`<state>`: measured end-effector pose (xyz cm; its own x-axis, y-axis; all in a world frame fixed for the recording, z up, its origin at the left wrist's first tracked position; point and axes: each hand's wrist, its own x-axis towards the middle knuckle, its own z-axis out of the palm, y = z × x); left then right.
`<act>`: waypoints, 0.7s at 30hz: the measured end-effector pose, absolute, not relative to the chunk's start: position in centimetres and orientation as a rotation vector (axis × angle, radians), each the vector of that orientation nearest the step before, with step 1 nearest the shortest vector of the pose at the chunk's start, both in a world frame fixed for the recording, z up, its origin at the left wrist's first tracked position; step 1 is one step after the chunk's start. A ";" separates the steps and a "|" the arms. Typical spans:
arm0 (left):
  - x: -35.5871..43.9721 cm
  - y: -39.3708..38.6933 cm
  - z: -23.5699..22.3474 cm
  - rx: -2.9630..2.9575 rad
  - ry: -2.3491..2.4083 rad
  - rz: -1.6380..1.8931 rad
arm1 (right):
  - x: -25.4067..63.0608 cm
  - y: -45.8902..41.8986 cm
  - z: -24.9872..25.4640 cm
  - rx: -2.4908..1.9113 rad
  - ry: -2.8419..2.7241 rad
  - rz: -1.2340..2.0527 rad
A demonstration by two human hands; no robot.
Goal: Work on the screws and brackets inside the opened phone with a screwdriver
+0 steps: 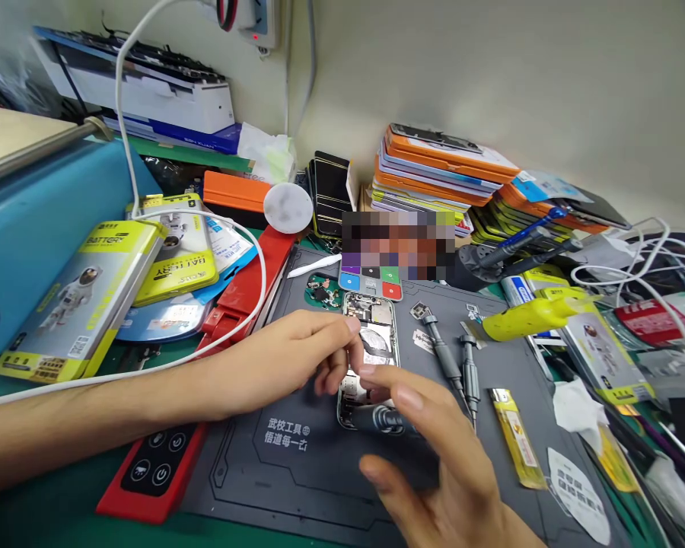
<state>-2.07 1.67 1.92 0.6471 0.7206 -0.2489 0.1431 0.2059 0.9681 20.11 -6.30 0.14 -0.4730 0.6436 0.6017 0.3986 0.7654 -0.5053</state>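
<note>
An opened phone [384, 313] lies on the dark grey mat [251, 472], its inner parts and battery bare. My left hand [313, 346] reaches over the phone's left edge with its fingers curled; whether anything is pinched in them is hidden. My right hand [450, 449] hovers by the phone's lower right side, thumb and fingers spread apart. Its index fingertip comes close to my left fingers. Across the phone's bottom end lies a dark screwdriver [377, 417], partly behind my right fingers. Two grey screwdrivers [444, 352] [469, 373] rest right of the phone.
A yellow lighter [518, 441] and a yellow bottle [525, 318] are on the right. Behind the phone are a coloured-square tray [371, 283] and a small circuit board [321, 291]. A red device [148, 472], battery boxes [80, 304] and a white cable [205, 352] occupy the left.
</note>
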 end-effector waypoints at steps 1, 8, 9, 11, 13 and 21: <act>-2.1 1.7 1.9 1.337 0.807 0.469 | 20.1 -6.2 0.1 -0.781 -2.134 0.364; -2.1 1.7 1.7 1.397 0.803 0.443 | 20.2 -6.0 -0.7 -0.740 -2.122 0.404; -2.1 1.7 1.8 1.401 0.812 0.434 | 20.2 -6.1 -0.8 -0.752 -2.098 0.421; -2.1 1.7 2.0 1.411 0.834 0.410 | 20.2 -6.3 -0.9 -0.809 -1.990 0.469; -2.2 1.6 2.3 1.436 0.848 0.374 | 20.2 -6.3 -0.7 -0.864 -1.834 0.496; -2.5 1.5 1.9 1.537 0.756 0.337 | 19.8 -5.9 -0.4 -0.975 -1.625 0.571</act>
